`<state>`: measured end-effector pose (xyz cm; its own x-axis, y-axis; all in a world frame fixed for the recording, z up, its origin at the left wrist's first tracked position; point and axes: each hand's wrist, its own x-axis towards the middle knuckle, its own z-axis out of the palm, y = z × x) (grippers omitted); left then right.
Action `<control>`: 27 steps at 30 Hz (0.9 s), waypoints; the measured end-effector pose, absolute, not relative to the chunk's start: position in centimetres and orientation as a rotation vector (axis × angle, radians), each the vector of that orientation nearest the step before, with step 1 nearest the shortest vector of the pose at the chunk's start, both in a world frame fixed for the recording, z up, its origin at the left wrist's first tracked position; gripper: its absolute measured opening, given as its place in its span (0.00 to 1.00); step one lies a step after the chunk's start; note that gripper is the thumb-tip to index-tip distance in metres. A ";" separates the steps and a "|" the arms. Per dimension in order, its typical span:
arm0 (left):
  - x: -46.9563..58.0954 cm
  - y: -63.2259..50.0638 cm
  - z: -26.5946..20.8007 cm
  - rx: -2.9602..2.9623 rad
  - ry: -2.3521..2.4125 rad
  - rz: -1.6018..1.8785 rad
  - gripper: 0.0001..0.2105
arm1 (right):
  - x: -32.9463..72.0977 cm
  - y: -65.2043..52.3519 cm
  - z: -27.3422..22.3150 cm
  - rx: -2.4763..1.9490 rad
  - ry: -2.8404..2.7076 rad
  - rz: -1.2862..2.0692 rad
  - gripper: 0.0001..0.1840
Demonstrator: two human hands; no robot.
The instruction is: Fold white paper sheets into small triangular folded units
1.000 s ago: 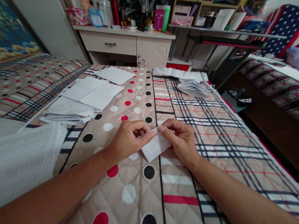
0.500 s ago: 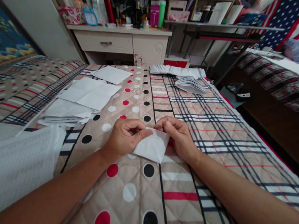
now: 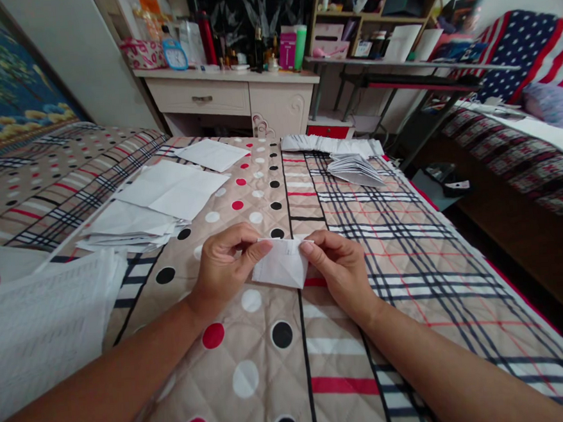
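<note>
A small folded piece of white paper point(image 3: 281, 267) is held between both hands just above the bedspread. My left hand point(image 3: 230, 261) pinches its upper left corner between thumb and fingers. At the upper right corner, the thumb and fingers of my right hand point(image 3: 337, 266) grip the paper too. A small flap with faint print shows along its top edge. Beyond my left hand lies a stack of white paper sheets point(image 3: 174, 186). Farther off to the right rest a fanned bundle of folded papers point(image 3: 356, 169) and a long row of folded papers point(image 3: 325, 145).
Printed sheets point(image 3: 43, 324) lie near my left forearm. The quilted bedspread point(image 3: 245, 377) has dots and plaid. A white dresser point(image 3: 196, 98) with an alarm clock point(image 3: 175, 54) stands behind the bed, with a desk point(image 3: 411, 67) to its right.
My right hand has shifted its hold to the paper's upper right corner, with its thumb now on top. The paper's top edge is now level and spread between both hands. The view tilted up slightly.
</note>
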<state>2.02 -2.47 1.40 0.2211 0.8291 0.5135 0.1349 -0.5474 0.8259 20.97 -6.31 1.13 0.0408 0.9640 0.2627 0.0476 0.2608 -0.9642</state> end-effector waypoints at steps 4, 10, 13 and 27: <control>2.4 -2.3 1.0 1.617 0.761 1.282 0.09 | 21.2 -6.5 1.3 -1.046 -1.379 0.899 0.11; 2.7 -2.7 0.8 1.374 0.713 1.181 0.13 | 21.2 -6.6 1.0 -1.038 -1.288 1.073 0.15; 2.6 -2.8 1.0 1.400 0.741 1.134 0.12 | 20.9 -6.3 1.0 -0.944 -1.282 1.214 0.13; 3.1 -2.4 1.3 1.479 0.860 0.845 0.12 | 20.6 -6.0 0.8 -1.072 -1.138 1.355 0.15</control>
<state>3.12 -2.44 1.28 0.4683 0.8830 0.0315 0.0473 -0.0606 0.9970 20.57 -6.01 0.82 -0.0810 0.9965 -0.0184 -0.1546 -0.0308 -0.9875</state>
